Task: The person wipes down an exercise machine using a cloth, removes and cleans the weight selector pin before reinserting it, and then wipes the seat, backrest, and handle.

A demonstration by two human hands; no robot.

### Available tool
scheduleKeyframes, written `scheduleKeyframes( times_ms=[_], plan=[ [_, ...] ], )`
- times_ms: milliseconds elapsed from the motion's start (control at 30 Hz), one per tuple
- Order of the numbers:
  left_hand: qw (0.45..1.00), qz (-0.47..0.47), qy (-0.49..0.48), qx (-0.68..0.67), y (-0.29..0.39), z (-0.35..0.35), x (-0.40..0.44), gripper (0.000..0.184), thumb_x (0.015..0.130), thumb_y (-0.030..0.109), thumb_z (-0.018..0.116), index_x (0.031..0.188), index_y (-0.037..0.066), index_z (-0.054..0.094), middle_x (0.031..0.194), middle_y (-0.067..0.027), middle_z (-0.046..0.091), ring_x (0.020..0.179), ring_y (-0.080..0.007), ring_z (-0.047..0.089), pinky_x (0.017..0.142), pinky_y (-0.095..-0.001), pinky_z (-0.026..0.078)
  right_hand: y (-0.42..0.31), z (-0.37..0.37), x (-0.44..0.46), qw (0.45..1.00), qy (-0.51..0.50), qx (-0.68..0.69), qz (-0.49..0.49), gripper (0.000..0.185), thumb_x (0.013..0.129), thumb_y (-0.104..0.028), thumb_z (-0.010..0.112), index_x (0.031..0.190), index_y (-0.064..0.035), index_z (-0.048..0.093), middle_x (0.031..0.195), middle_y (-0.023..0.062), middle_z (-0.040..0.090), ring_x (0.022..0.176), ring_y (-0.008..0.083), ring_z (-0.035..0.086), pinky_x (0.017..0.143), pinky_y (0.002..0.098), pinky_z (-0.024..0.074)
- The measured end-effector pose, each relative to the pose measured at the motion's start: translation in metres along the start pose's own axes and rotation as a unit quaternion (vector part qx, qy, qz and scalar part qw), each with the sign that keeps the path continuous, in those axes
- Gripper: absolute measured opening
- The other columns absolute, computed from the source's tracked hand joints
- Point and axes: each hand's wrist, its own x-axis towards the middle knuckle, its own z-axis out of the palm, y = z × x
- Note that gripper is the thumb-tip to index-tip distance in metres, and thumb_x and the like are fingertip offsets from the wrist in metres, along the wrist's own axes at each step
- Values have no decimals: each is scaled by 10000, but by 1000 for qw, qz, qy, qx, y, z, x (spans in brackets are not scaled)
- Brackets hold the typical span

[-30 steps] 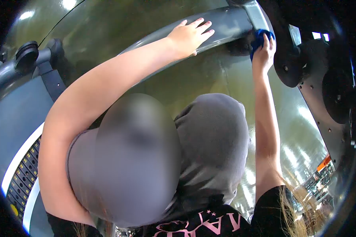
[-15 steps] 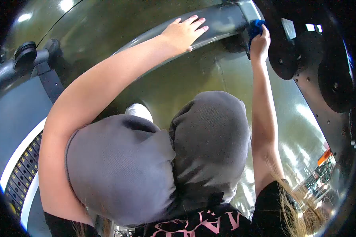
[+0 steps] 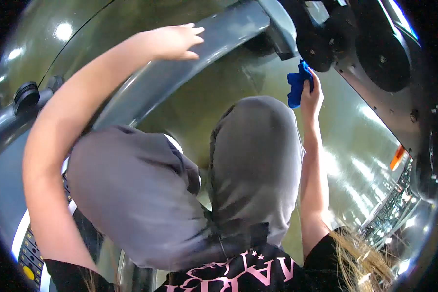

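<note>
My left hand (image 3: pixel 180 43) is over the wide grey curved tube (image 3: pixel 219 36) with its fingers apart, holding nothing; whether it touches the tube is hard to tell. At the upper right my right hand (image 3: pixel 311 95) grips a crumpled blue cloth (image 3: pixel 298 86) between thumb and fingers. The cloth hangs over the floor, apart from the tube and just below the grey bracket (image 3: pixel 283 29) at the tube's right end.
Black round discs (image 3: pixel 383 58) and a bolted metal plate (image 3: pixel 374 92) stand at the right. My bent knees (image 3: pixel 258 141) are in the middle, above the shiny greenish floor (image 3: pixel 248 78). At the left are a grey panel (image 3: pixel 5 180) and a black numbered strip (image 3: pixel 30 248).
My right hand has come away from the bracket with the blue cloth and moved lower. My left hand has shifted left along the tube. The view has turned and moved.
</note>
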Motion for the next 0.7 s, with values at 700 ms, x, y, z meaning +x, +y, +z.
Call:
scheduleKeyframes(
  times_ms=[700],
  plan=[
    [934,29,356,-26,157,-77,31,531,789,134,537,1300,97,396,801,-135,618,679,-266,632,551,-356,506,-80,-59,26,966,110,-97,-213,458,786,-24,481,1228,-141,509,1224,164,502,1136,340,471,967,410,368]
  ],
)
